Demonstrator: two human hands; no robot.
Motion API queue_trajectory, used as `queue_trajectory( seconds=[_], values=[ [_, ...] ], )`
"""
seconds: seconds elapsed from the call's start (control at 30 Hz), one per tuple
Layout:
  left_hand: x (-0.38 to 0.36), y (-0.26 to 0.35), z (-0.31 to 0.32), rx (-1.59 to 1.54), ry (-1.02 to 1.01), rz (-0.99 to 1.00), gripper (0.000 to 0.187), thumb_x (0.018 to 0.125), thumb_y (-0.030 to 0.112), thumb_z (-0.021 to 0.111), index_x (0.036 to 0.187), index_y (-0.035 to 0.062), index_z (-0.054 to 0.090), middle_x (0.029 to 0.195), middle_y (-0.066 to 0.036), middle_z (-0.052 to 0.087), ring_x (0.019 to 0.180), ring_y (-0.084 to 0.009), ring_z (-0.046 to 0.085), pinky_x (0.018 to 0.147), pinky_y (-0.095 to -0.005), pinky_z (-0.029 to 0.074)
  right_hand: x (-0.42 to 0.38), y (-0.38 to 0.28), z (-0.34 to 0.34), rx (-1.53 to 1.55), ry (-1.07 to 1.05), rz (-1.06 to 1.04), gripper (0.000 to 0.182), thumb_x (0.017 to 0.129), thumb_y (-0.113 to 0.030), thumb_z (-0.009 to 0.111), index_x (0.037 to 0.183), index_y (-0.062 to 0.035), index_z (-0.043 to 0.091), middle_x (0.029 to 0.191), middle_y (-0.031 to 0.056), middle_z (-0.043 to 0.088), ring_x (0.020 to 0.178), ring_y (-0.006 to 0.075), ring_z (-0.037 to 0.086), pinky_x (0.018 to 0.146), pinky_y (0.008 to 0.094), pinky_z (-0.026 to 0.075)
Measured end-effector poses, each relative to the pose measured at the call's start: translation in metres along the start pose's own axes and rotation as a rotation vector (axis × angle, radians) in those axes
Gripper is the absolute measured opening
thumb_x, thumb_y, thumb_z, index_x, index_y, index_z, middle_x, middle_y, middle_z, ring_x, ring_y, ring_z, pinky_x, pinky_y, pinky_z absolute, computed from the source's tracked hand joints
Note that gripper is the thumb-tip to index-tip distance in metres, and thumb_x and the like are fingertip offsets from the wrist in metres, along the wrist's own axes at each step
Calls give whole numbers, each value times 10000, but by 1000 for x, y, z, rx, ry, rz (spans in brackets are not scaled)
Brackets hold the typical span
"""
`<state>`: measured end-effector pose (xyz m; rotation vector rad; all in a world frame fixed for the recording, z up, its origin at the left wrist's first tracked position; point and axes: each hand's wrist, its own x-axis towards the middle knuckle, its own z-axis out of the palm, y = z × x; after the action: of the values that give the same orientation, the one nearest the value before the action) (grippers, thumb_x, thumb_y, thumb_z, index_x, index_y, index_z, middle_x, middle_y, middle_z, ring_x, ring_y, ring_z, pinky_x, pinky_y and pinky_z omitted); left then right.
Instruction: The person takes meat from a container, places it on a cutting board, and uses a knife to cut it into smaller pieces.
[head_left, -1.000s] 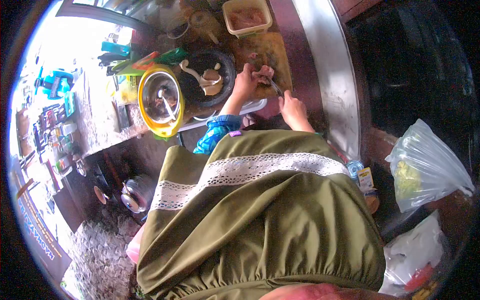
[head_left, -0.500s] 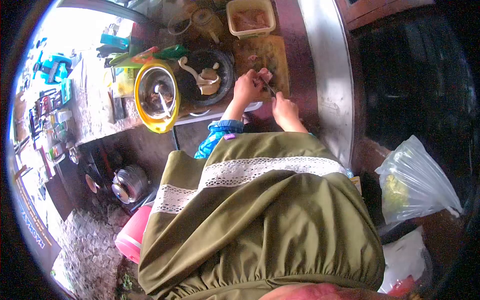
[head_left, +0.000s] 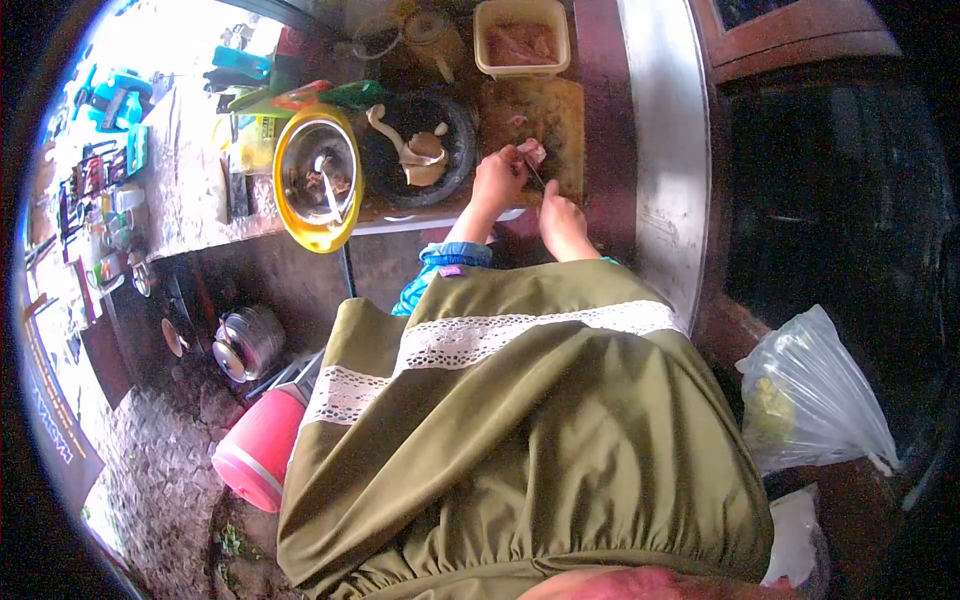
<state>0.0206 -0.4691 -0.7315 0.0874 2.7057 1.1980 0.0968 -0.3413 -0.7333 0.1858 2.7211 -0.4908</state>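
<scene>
On a wooden cutting board [head_left: 560, 115], my left hand [head_left: 499, 180] has its fingers closed on a piece of raw meat [head_left: 533, 151]. My right hand [head_left: 562, 218] grips a knife [head_left: 536, 177], its blade angled up and left against the meat. The knife's handle is mostly hidden in my fist. A smaller scrap of meat [head_left: 517, 120] lies farther back on the board. Behind the board stands a pale plastic tub [head_left: 522, 70] with more raw meat in it.
Left of the board sits a dark stone mortar [head_left: 465, 150] holding a pale pestle [head_left: 390, 128]. Beside it is a yellow-rimmed bowl [head_left: 283, 205] with a spoon. A pink bucket [head_left: 250, 465] stands on the floor at left, and a plastic bag [head_left: 825, 385] at right.
The view has shifted slightly, so the counter things appear a little to the right. Both hands stay at the meat with the knife, with only slight movement.
</scene>
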Motion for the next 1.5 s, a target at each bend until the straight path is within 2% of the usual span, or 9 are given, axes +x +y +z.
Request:
queue_trajectory(
  seconds=[0.23, 0.3, 0.53, 0.83, 0.9, 0.97, 1.1, 1.3, 1.5],
  values=[
    [1, -2, -5, 25, -57, -6, 173, 741, 156, 615, 880, 57, 590, 853, -196, 630, 814, -389, 601, 681, -458, 493, -9, 12, -13, 33, -79, -17, 259, 868, -141, 445, 1060, 31, 421, 740, 263, 617, 742, 424, 626, 642, 517, 504],
    [0, -6, -1, 55, -17, 52, 165, 749, 154, 605, 883, 60, 585, 833, -202, 628, 808, -398, 598, 680, -471, 487, 3, 3, -8, -11, -38, -14, 252, 892, -160, 409, 1060, 28, 423, 748, 260, 619, 739, 424, 625, 639, 514, 507],
    [1, -2, -8, 38, 3, 1, 174, 745, 131, 590, 899, 58, 555, 788, -220, 620, 804, -416, 591, 683, -495, 476, -33, 29, -18, 30, 27, -73, 232, 910, -225, 429, 981, -4, 433, 704, 236, 618, 699, 430, 618, 619, 527, 491],
    [-1, -3, -17, 208, -128, -37, 370, 731, 134, 581, 1078, 84, 464, 804, -220, 628, 785, -421, 599, 672, -518, 473, -24, 31, -69, 32, 1, -26, 256, 894, -281, 460, 921, -26, 457, 646, 224, 606, 650, 417, 614, 612, 534, 490],
    [-3, -4, -20, 190, -144, -13, 396, 732, 151, 586, 1096, 75, 451, 871, -230, 611, 797, -422, 595, 672, -511, 479, -26, 31, -77, 45, 10, -8, 265, 886, -290, 464, 917, -27, 460, 652, 223, 608, 654, 427, 611, 610, 547, 480],
    [-5, 2, -21, 164, -71, 23, 386, 739, 162, 591, 1090, 78, 455, 903, -228, 591, 801, -424, 591, 671, -505, 481, -27, 30, -81, 105, 75, 30, 258, 888, -286, 461, 920, -30, 460, 649, 226, 606, 654, 431, 608, 607, 544, 482],
    [-4, 14, -23, 168, 37, 113, 293, 772, 179, 590, 1026, 74, 490, 953, -215, 530, 808, -426, 582, 661, -492, 486, -22, 1, -71, 184, 28, 2, 259, 892, -275, 451, 951, -24, 462, 670, 248, 605, 663, 446, 604, 611, 539, 486],
    [3, 8, -14, 176, 32, 82, 145, 800, 161, 561, 926, 94, 537, 935, -180, 544, 778, -405, 590, 649, -489, 487, 4, -11, -39, 108, -83, -7, 237, 878, -173, 401, 1001, 23, 456, 758, 268, 623, 739, 429, 627, 655, 527, 494],
    [10, 6, -9, 133, 47, 67, 123, 793, 170, 572, 888, 94, 554, 894, -158, 567, 783, -394, 594, 641, -485, 486, 10, -18, -49, 119, -92, -22, 280, 861, -122, 392, 1065, 60, 450, 787, 269, 628, 768, 418, 633, 681, 514, 500]
  ],
)
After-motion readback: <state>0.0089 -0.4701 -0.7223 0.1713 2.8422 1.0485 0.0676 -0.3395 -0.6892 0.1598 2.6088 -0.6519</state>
